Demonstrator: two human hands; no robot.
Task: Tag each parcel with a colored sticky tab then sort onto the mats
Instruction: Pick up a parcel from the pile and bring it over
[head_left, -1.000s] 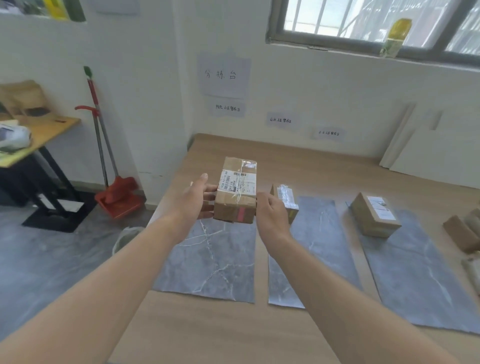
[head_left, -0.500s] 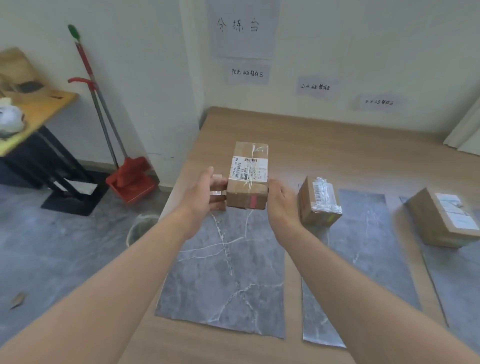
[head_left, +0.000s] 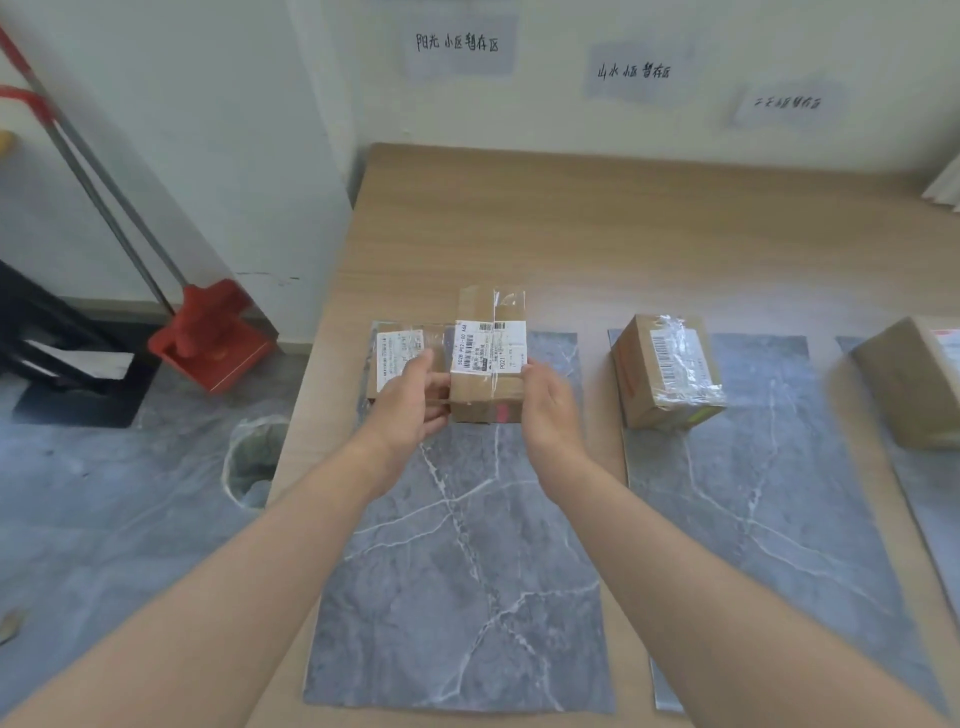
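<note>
Our left hand (head_left: 410, 400) and right hand (head_left: 550, 410) clasp the parcel (head_left: 488, 358) by its sides, seemingly to set it on the left mat (head_left: 467, 571).

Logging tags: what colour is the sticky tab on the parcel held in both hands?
The sticky tab is red, low on the parcel; head view.

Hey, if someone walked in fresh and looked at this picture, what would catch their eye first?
Probably the left hand and right hand gripping a labelled cardboard parcel at the far end of the leftmost grey mat. Then a second parcel on the middle mat, and the red dustpan on the floor at left.
</note>
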